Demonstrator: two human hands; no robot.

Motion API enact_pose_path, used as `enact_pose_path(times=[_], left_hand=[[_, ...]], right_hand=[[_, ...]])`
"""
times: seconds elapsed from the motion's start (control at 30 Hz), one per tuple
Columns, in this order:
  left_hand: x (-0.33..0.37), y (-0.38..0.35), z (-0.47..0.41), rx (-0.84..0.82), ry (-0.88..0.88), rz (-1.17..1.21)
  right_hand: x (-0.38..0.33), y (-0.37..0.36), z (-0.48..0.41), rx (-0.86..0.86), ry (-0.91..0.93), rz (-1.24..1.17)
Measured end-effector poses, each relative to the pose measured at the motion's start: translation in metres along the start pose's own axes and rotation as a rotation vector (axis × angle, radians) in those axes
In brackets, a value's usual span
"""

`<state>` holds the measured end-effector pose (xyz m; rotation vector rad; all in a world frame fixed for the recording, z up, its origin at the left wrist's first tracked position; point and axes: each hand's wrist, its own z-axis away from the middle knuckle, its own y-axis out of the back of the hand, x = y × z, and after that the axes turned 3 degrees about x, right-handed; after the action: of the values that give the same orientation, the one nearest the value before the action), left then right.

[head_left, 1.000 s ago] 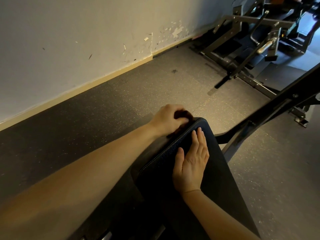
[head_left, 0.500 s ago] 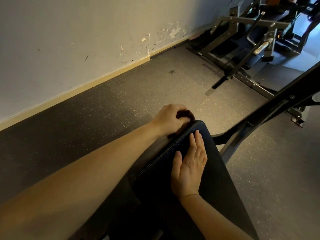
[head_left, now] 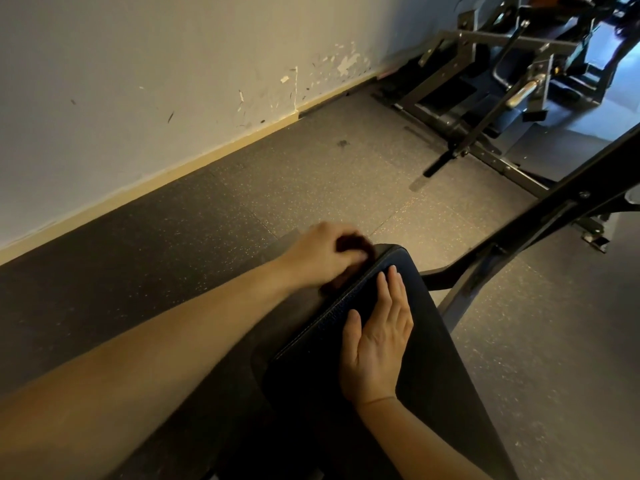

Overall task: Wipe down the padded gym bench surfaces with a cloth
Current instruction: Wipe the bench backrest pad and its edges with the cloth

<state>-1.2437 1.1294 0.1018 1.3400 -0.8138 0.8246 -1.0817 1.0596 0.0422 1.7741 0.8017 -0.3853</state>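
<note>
A dark padded bench pad [head_left: 429, 334] with stitched edging runs from the bottom of the view up to a rounded far end. My left hand [head_left: 322, 258] grips a dark brown cloth [head_left: 356, 245], bunched against the pad's left side near that far end. Most of the cloth is hidden under the fingers. My right hand [head_left: 375, 341] lies flat on the pad's top, fingers straight and together, just beside the stitched edge.
The bench's black steel frame [head_left: 540, 230] slants up to the right. Another weight machine [head_left: 502, 84] stands at the far right by the wall. A pale wall with a yellow skirting board [head_left: 173, 174] runs along the left over speckled rubber flooring.
My left hand with the cloth has shifted slightly along the pad's side near the far end. The right hand stays flat on top. The view has tilted a little.
</note>
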Motion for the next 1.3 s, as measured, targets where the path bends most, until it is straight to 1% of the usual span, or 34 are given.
enact_pose_path(times=[0.07, 0.13, 0.23, 0.27, 0.33, 0.4, 0.47, 0.6, 0.77, 0.87, 0.93, 1.07, 1.1, 1.13, 1.23, 1.27, 1.3], left_hand=[[0.007, -0.011, -0.042, -0.003, -0.007, 0.011], [0.009, -0.010, -0.061, 0.014, -0.005, 0.076], [0.000, -0.001, -0.063, 0.178, 0.056, 0.282], [-0.003, 0.001, -0.061, 0.166, 0.092, 0.345], [-0.007, -0.001, -0.052, 0.029, 0.150, 0.431], [-0.009, -0.003, -0.043, -0.049, 0.150, 0.441], [-0.010, -0.001, -0.033, -0.046, 0.126, 0.445], [-0.014, 0.002, -0.005, -0.025, 0.081, 0.546], [-0.013, 0.009, 0.034, -0.015, 0.040, 0.565], [-0.012, 0.015, 0.059, -0.018, 0.065, 0.607], [-0.011, 0.023, 0.079, -0.037, 0.081, 0.583], [-0.014, 0.059, 0.114, -0.177, 0.170, 0.510], [-0.014, 0.066, 0.117, -0.172, 0.207, 0.534], [-0.012, 0.070, 0.114, -0.113, 0.246, 0.576], [0.002, 0.058, 0.080, 0.218, 0.319, 0.743], [0.009, 0.047, 0.066, 0.278, 0.314, 0.760], [0.016, 0.033, 0.052, 0.304, 0.312, 0.747]], right_hand=[[-0.001, 0.000, 0.000, -0.005, -0.001, -0.007], [0.000, 0.000, 0.001, -0.008, -0.003, -0.006], [0.000, 0.000, 0.001, 0.001, -0.008, -0.009], [0.000, 0.000, 0.001, 0.003, -0.007, -0.006], [0.000, 0.000, 0.002, 0.003, -0.005, -0.004], [-0.001, 0.000, 0.001, 0.002, -0.006, -0.012], [-0.002, -0.001, 0.001, 0.005, -0.007, -0.005], [0.000, 0.000, 0.002, 0.006, 0.000, 0.009], [0.001, -0.001, 0.002, 0.006, 0.001, 0.022], [0.002, 0.000, 0.002, 0.002, 0.005, 0.032], [0.003, 0.000, 0.001, 0.000, 0.012, 0.037], [0.001, 0.001, 0.002, -0.007, 0.006, 0.036], [0.000, 0.001, 0.002, -0.005, 0.005, 0.034], [0.000, 0.001, 0.002, -0.002, 0.006, 0.033], [0.000, 0.000, 0.001, 0.003, 0.006, 0.035], [0.000, 0.000, 0.002, 0.002, 0.004, 0.032], [0.000, 0.000, 0.002, 0.001, 0.003, 0.031]])
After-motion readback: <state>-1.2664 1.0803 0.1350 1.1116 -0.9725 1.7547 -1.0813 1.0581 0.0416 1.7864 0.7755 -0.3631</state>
